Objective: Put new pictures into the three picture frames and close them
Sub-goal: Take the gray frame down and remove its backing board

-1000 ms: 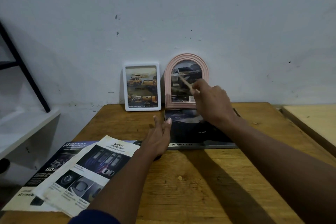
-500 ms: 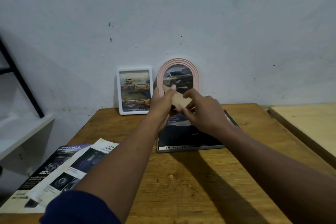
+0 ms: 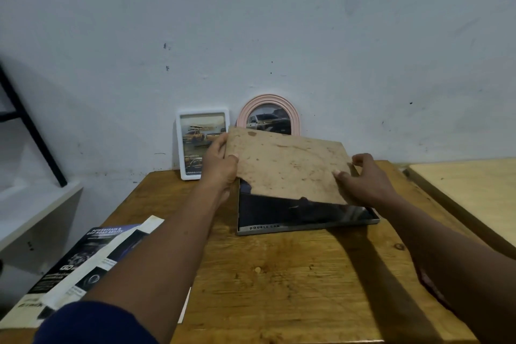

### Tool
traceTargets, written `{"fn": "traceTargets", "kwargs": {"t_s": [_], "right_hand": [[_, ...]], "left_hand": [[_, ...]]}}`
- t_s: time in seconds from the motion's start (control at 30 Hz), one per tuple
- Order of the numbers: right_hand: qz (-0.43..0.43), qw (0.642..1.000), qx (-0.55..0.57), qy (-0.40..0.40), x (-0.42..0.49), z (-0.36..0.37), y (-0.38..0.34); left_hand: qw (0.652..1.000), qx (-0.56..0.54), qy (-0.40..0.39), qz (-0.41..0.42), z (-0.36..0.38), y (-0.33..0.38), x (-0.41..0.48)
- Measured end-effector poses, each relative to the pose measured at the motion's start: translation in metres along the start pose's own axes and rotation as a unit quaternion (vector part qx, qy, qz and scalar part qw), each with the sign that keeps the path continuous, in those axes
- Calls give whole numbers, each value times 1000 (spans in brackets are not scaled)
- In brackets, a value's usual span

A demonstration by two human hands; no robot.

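Note:
A brown backing board (image 3: 287,163) with worn edges hangs tilted over the dark frame (image 3: 307,225) that lies flat on the wooden table (image 3: 279,282). My left hand (image 3: 219,165) grips the board's left edge and my right hand (image 3: 363,181) grips its right edge. A dark car picture marked "DOUBLE CAB" shows in the flat frame below the board. A white rectangular frame (image 3: 202,144) and a pink arched frame (image 3: 269,114) lean upright against the wall, each holding a car picture. The board hides the lower part of the pink frame.
Printed car brochures (image 3: 92,265) lie on the table's near left corner and overhang its edge. A white shelf (image 3: 33,204) with a black metal leg (image 3: 30,128) stands at the left. A pale wooden surface (image 3: 469,190) adjoins on the right.
The backing board was held edge-on in my right hand by the pink frame. My left hand came up from the table to it. Now both hands hold it flat over the dark frame.

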State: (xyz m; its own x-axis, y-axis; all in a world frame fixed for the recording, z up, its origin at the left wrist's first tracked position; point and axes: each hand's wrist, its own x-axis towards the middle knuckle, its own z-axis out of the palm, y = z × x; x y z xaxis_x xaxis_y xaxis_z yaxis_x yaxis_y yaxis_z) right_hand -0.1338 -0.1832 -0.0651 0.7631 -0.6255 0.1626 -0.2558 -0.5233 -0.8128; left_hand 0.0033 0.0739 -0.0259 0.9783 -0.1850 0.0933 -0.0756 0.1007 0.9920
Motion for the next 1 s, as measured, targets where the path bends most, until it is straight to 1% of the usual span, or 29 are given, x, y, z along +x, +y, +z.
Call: {"fn": "traceTargets", "kwargs": {"t_s": [0.07,0.1,0.2,0.33,0.53,0.63,0.73,0.87,0.93,1.0], "right_hand": [[13,998,55,4,-5,-2,0],[9,998,61,11,-10,-2,-1],[-28,999,10,36,-33,3,-2],[-41,999,-13,16,-76,8,2],[-32,995,-97,-23,-140,0,17],[-38,987,-150,-35,-163,-6,21],[-49,978,-200,-44,-177,-11,25],[-24,962,-260,-77,-183,-14,27],[-25,957,-281,-71,-183,-12,29],[-35,948,-308,-69,-181,-9,32]], "left_hand": [[999,32,1,16,-8,-1,-8],[998,56,1,26,-13,-4,-14],[989,138,0,53,-25,-16,-36],[968,242,-4,71,-40,-32,-81],[954,291,-26,61,-58,-57,-144],[941,331,-42,55,-67,-64,-164],[918,387,-70,56,-73,-71,-177],[888,445,-108,50,-74,-77,-184],[857,499,-118,57,-71,-79,-185],[808,572,-124,67,-66,-78,-184]]}}
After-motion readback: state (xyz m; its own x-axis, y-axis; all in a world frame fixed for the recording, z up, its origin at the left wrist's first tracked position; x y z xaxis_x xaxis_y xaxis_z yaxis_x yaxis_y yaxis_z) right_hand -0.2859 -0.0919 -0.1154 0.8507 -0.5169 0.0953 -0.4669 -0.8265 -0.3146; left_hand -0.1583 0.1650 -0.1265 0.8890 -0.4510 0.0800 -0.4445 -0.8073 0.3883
